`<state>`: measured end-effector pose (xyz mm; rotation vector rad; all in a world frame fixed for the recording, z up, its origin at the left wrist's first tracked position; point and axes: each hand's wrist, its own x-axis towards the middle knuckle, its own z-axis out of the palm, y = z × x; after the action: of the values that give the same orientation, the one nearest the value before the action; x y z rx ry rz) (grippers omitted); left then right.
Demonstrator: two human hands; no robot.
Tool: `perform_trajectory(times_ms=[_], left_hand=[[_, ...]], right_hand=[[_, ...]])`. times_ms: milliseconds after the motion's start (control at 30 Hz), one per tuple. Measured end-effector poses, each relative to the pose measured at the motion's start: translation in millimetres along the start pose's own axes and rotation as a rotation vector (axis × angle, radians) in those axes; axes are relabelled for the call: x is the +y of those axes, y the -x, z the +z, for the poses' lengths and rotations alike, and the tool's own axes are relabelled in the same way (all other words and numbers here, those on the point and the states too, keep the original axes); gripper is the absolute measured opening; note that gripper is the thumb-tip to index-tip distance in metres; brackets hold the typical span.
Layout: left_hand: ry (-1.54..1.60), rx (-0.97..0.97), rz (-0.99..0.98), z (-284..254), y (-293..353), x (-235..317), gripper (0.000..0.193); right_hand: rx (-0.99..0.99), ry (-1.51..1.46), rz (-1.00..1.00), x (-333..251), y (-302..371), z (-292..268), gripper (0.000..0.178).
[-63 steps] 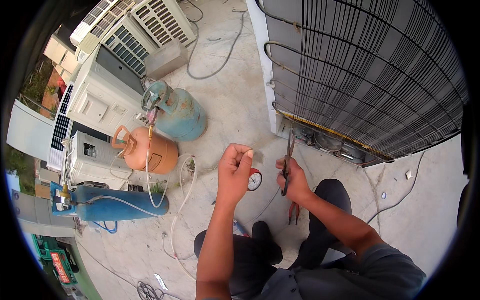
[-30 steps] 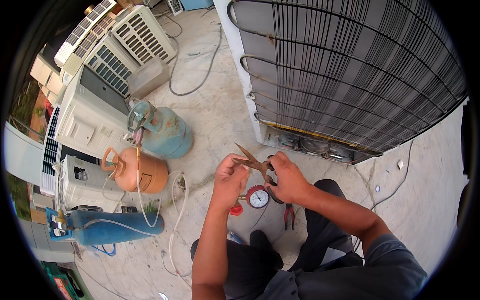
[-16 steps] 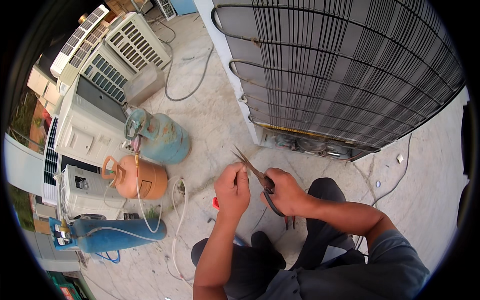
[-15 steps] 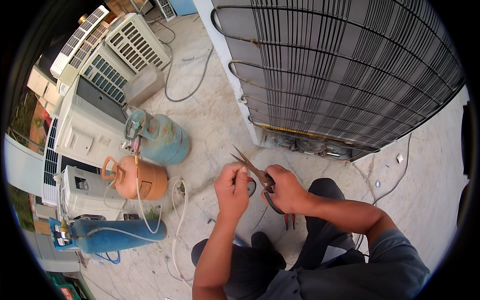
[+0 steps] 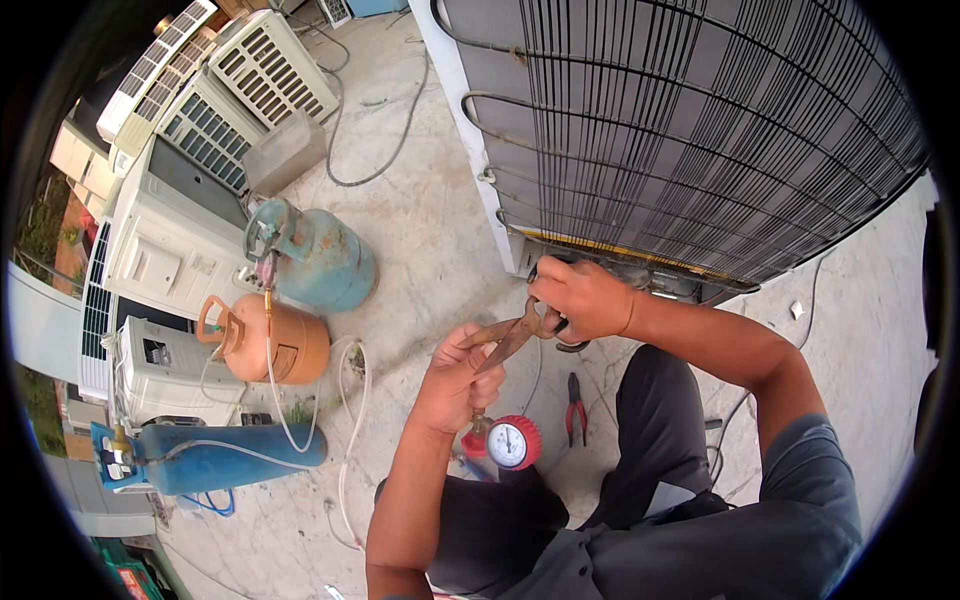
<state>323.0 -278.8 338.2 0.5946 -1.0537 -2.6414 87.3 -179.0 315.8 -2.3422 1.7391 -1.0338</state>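
Observation:
My right hand (image 5: 590, 297) is closed round the dark handles of a pair of scissors (image 5: 507, 345), beside the lower edge of the fridge. Their rusty blades are spread a little and point left and down, against the fingers of my left hand (image 5: 452, 385). That hand is closed too. Just below it hangs a red-rimmed pressure gauge (image 5: 512, 442) with a white dial, its brass fitting running up into my fingers. Whatever lies between the blades and my fingertips is too small to make out. Red-handled pliers (image 5: 575, 410) lie on the ground between my legs.
A fridge's back (image 5: 690, 130) with black condenser coils fills the upper right. To the left stand a teal gas cylinder (image 5: 325, 262), an orange one (image 5: 285, 340) and a blue one lying down (image 5: 235, 455). A pale hose (image 5: 362, 400) trails over the concrete; air-conditioner units (image 5: 275, 70) line the far left.
The scissors have swung from pointing up-left to pointing down-left at my left hand. My right hand has risen toward the fridge. The gauge now hangs below my left hand, dial showing.

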Motion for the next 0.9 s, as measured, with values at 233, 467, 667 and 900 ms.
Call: perform_trajectory(times_ms=[233,467,667,900], left_hand=[[-1.457,0.463,0.648,-12.0,-30.5,-26.1,0.006],[-0.738,0.505,0.450,-28.1,-42.7,-14.4,0.010],[-0.494,0.467,0.238,-7.9,-35.9,-12.7,0.005],[-0.362,0.427,0.121,-6.9,-28.0,-2.8,0.007]], right_hand=[[0.001,-0.765,0.873,-58.6,40.3,71.8,0.015],[-0.207,-0.014,1.258,4.3,165.6,195.9,0.029],[-0.350,0.449,1.268,19.7,241.3,240.8,0.045],[-0.478,-0.107,1.552,-76.0,225.9,258.5,0.077]])
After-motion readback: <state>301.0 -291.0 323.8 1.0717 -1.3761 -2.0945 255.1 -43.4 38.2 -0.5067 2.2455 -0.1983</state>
